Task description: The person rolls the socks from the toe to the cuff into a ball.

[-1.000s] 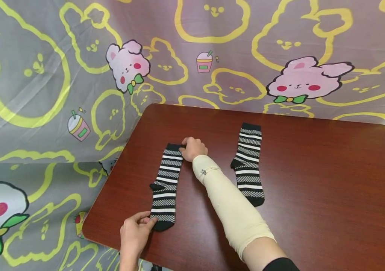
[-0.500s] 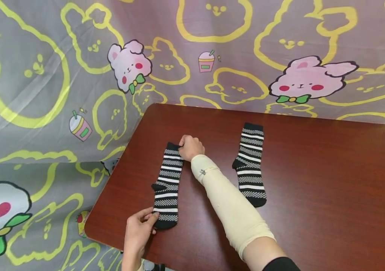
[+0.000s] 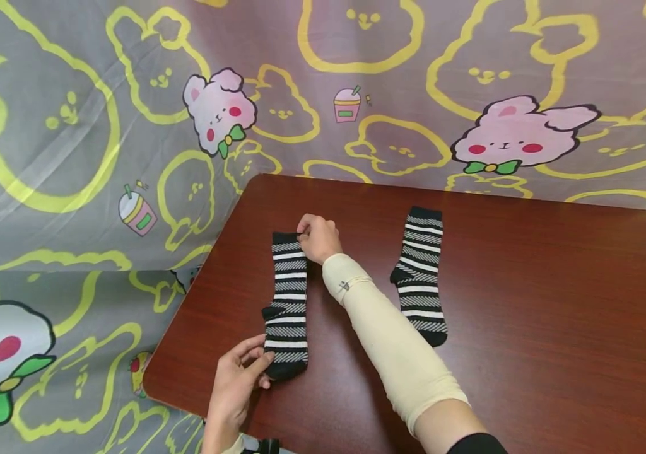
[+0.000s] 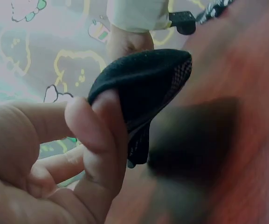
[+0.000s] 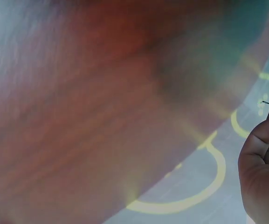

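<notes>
A black-and-white striped sock (image 3: 290,287) lies at the left of the table, cuff away from me and toe nearer. My left hand (image 3: 238,384) pinches its left side near the black toe. In the left wrist view that dark toe (image 4: 146,77) is held between thumb and fingers, above its shadow on the tabletop. At the far end, my right hand (image 3: 320,238) pinches the right corner of the cuff. Only part of the right hand (image 5: 264,172) shows at the edge of the right wrist view; the sock is hardly visible there. A matching striped sock (image 3: 421,277) lies flat to the right.
Both socks are on a reddish-brown wooden table (image 3: 556,302) with rounded corners. A cartoon-print cloth (image 3: 391,57) hangs behind it and along the left side. My right forearm, in a cream sleeve (image 3: 391,340), passes between the socks and covers part of the right one's edge.
Both hands have shifted slightly away from me with the left sock. Its toe has moved a little right, so the sock lies straighter. The right sock has stayed in place.
</notes>
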Motion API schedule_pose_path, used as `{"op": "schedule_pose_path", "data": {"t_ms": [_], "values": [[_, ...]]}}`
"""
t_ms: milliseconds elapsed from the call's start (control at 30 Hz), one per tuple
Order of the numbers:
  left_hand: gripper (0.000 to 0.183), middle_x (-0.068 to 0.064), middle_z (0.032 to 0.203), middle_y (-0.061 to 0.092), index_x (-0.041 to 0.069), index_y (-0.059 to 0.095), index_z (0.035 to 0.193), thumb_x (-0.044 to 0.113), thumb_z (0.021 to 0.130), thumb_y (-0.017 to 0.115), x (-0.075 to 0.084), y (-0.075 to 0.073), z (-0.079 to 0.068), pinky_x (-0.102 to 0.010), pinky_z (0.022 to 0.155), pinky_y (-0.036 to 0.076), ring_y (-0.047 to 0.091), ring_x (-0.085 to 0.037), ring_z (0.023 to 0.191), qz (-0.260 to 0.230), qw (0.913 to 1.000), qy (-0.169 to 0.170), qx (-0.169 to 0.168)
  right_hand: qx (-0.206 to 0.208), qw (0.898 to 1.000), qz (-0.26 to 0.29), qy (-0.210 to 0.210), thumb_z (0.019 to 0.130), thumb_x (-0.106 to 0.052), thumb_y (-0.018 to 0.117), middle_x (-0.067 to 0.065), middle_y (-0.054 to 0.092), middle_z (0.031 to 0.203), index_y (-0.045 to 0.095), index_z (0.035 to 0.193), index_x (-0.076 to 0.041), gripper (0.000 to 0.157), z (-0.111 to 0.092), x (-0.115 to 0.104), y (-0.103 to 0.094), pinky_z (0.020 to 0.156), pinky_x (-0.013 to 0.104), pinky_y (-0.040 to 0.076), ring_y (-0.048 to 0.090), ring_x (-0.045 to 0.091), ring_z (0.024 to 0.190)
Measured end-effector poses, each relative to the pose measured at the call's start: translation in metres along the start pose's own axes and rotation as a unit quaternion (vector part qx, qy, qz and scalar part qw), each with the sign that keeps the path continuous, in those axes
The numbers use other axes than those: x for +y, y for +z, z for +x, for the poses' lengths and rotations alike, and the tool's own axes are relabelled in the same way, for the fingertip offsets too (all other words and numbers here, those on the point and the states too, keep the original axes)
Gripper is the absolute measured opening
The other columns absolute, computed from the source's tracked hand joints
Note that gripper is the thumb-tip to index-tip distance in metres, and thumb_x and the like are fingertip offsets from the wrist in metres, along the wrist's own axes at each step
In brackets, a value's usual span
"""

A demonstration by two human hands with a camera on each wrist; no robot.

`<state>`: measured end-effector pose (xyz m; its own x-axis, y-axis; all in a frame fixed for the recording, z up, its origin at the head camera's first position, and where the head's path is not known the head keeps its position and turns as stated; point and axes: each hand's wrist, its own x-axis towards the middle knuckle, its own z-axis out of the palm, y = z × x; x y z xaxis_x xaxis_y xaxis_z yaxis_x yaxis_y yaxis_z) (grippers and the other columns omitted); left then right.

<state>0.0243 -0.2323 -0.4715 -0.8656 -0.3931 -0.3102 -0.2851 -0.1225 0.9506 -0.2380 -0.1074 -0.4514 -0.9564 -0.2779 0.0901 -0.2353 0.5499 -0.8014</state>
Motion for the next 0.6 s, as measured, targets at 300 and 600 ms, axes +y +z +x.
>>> {"op": "schedule_pose_path", "data": {"t_ms": [300, 600], "values": [[0.048, -0.011, 0.087, 0.055, -0.012, 0.055, 0.127, -0.017, 0.082, 0.068, 0.019, 0.032, -0.001, -0.027, 0.044, 0.052, 0.053, -0.012, 0.053, -0.046, 0.996, 0.008, -0.077, 0.044, 0.999, 0.013, -0.008, 0.09, -0.009, 0.071, -0.002, 0.069, 0.081, 0.069, 0.092, -0.014, 0.006, 0.004, 0.01, -0.049, 0.079, 0.038, 0.048, 0.062, 0.02, 0.083], [0.048, -0.012, 0.086, 0.056, -0.01, 0.055, 0.126, -0.018, 0.08, 0.069, 0.03, 0.07, 0.004, -0.029, 0.044, 0.054, 0.057, -0.015, 0.059, -0.055, 0.9879, 0.017, -0.144, 0.08, 0.997, 0.017, 0.007, 0.092, -0.008, 0.07, -0.003, 0.071, 0.083, 0.069, 0.092, -0.015, 0.006, 0.002, 0.031, -0.098, 0.079, 0.038, 0.048, 0.062, 0.02, 0.084]]}}
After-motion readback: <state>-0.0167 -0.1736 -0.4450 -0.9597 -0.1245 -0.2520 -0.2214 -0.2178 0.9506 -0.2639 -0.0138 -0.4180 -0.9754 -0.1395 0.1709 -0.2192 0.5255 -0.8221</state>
